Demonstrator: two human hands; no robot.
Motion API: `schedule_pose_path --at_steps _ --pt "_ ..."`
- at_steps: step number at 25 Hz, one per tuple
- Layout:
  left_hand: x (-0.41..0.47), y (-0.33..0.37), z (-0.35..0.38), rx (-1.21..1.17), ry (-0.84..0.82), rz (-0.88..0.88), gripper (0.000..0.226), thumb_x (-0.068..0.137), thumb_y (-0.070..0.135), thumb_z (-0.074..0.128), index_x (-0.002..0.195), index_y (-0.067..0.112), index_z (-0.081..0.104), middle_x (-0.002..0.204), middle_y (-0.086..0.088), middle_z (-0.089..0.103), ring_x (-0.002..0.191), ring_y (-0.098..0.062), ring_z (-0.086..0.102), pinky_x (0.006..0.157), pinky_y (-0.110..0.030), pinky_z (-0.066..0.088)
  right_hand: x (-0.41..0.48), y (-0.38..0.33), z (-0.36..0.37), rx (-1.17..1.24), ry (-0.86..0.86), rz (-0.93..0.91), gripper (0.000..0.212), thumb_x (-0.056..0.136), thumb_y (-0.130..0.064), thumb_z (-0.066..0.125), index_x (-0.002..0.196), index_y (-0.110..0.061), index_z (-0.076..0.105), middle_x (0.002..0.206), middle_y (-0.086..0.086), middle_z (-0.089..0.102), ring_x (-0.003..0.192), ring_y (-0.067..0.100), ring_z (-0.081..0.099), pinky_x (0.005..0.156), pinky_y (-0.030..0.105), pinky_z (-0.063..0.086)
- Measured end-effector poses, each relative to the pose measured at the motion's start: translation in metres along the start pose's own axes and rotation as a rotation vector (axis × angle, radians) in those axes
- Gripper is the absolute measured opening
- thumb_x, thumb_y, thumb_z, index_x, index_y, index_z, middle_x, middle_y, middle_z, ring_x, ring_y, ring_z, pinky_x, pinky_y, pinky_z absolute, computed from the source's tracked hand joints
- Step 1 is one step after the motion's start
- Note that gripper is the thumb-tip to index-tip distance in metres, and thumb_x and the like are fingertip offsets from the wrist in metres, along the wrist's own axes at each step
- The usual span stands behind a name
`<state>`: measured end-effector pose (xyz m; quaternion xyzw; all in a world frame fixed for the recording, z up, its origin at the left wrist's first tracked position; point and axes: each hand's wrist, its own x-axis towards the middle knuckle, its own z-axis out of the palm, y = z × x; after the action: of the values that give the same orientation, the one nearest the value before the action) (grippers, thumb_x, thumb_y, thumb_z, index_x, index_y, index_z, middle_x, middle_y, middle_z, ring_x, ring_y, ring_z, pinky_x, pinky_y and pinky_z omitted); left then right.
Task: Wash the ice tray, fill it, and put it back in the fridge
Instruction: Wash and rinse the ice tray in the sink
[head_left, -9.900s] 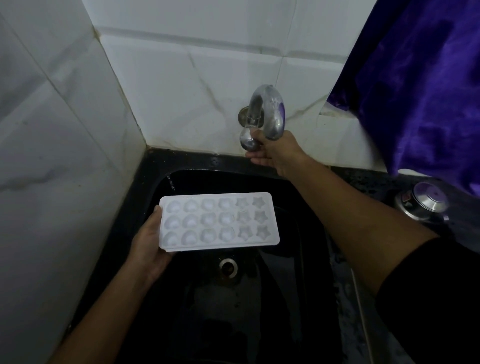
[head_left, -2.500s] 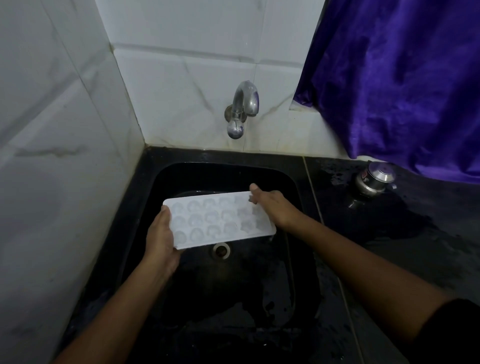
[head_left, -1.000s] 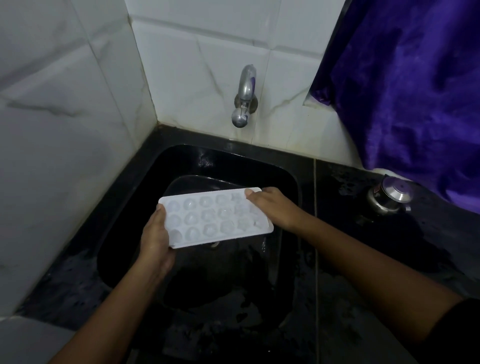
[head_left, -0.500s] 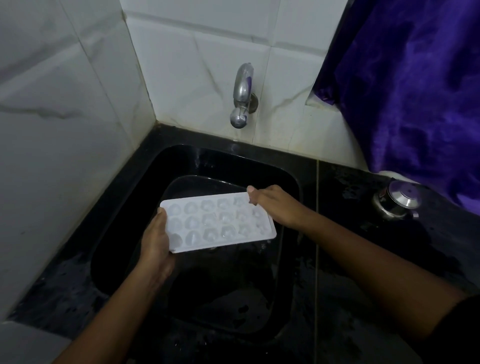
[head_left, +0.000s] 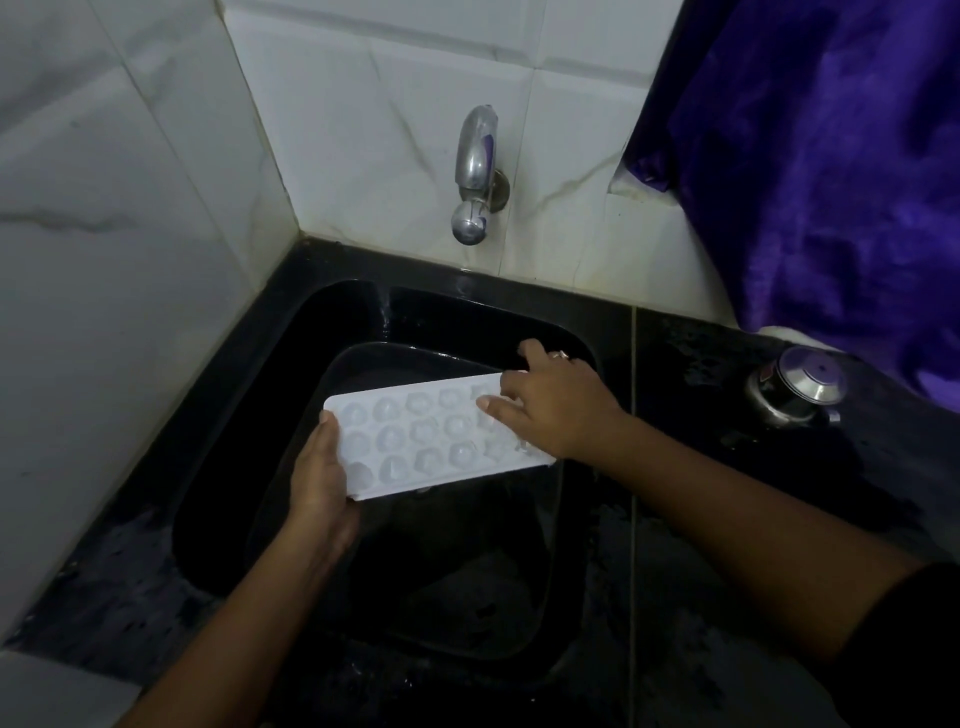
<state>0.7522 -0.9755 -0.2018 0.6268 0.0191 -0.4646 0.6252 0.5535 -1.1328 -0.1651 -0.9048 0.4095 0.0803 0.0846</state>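
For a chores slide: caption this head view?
Left hand grips a white ice tray, right hand on its other end, over a black sink below the tap.
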Motion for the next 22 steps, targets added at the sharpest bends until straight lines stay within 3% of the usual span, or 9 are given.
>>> schedule_pose_path --at_steps 2,4,6,7,10,13,17,20,22 --pt "0.001 0.000 0.000 -0.007 0.004 0.008 0.045 0.111 0.047 0.044 0.134 0.015 0.066 0.120 -0.010 0.077 0.106 -0.031 0.075 0.078 -0.044 0.061 0.000 -0.003 0.011 -0.044 0.058 -0.038 0.068 0.099 -0.074 0.030 0.131 -0.027 0.067 0.161 0.009 0.034 0.134 0.030 0.050 0.111 0.051 0.041" --pt "0.003 0.003 -0.002 -0.017 0.011 0.029 0.045 0.111 0.048 0.044 0.133 0.015 0.067 0.120 -0.010 0.077 0.106 -0.031 0.075 0.078 -0.044 0.060 0.000 -0.003 0.018 0.389 -0.038 0.058 0.069 0.094 -0.079 0.037 0.131 -0.029 0.069 0.163 0.007 0.033 0.136 0.027 0.048 0.115 0.052 0.041" --pt "0.005 0.007 -0.004 -0.020 0.018 0.046 0.041 0.111 0.046 0.044 0.126 0.017 0.069 0.115 -0.008 0.078 0.102 -0.028 0.076 0.075 -0.043 0.060 0.005 0.001 0.023 0.905 -0.110 0.191 0.064 0.090 -0.082 0.044 0.108 -0.031 0.077 0.143 0.007 0.056 0.124 0.022 0.062 0.111 0.051 0.047" --pt "0.005 0.007 -0.004 -0.015 0.019 0.046 0.038 0.111 0.046 0.045 0.120 0.019 0.070 0.112 -0.006 0.079 0.097 -0.026 0.077 0.072 -0.042 0.060 0.005 0.004 0.020 0.975 -0.134 0.214 0.060 0.091 -0.080 0.045 0.098 -0.030 0.078 0.132 0.004 0.063 0.116 0.020 0.066 0.109 0.049 0.049" --pt "0.003 0.002 -0.001 -0.002 0.019 0.015 0.036 0.111 0.046 0.046 0.113 0.020 0.071 0.106 -0.005 0.080 0.091 -0.024 0.078 0.070 -0.040 0.059 0.003 0.006 0.006 0.581 -0.135 0.155 0.053 0.100 -0.070 0.039 0.106 -0.029 0.072 0.135 -0.001 0.048 0.118 0.019 0.057 0.103 0.041 0.046" --pt "0.003 -0.004 0.000 -0.015 0.010 -0.001 0.037 0.111 0.047 0.045 0.117 0.021 0.070 0.105 -0.003 0.081 0.093 -0.026 0.079 0.064 -0.038 0.061 -0.004 0.000 0.008 0.034 0.027 0.006 0.060 0.100 -0.071 0.032 0.126 -0.029 0.067 0.152 0.007 0.041 0.129 0.029 0.051 0.107 0.049 0.043" --pt "0.005 0.000 -0.002 -0.038 0.003 0.014 0.040 0.111 0.047 0.043 0.124 0.019 0.069 0.112 -0.005 0.080 0.091 -0.022 0.079 0.063 -0.036 0.061 -0.010 -0.002 0.009 0.416 0.009 0.115 0.054 0.102 -0.068 0.038 0.133 -0.033 0.064 0.165 0.006 0.027 0.143 0.034 0.041 0.114 0.050 0.038" --pt "0.004 0.000 -0.001 -0.029 -0.012 0.019 0.043 0.112 0.046 0.042 0.129 0.016 0.068 0.114 -0.006 0.079 0.086 -0.020 0.080 0.058 -0.032 0.062 -0.011 -0.002 0.012 0.193 0.096 0.025 0.059 0.101 -0.069 0.038 0.128 -0.026 0.069 0.163 0.011 0.034 0.139 0.034 0.047 0.115 0.050 0.038" --pt "0.003 -0.001 -0.001 -0.043 -0.008 0.009 0.041 0.112 0.045 0.043 0.127 0.016 0.068 0.112 -0.007 0.079 0.082 -0.019 0.081 0.055 -0.031 0.062 -0.011 -0.001 0.011 0.213 0.122 0.036 0.060 0.101 -0.069 0.036 0.127 -0.026 0.069 0.162 0.011 0.037 0.140 0.033 0.046 0.116 0.051 0.036"
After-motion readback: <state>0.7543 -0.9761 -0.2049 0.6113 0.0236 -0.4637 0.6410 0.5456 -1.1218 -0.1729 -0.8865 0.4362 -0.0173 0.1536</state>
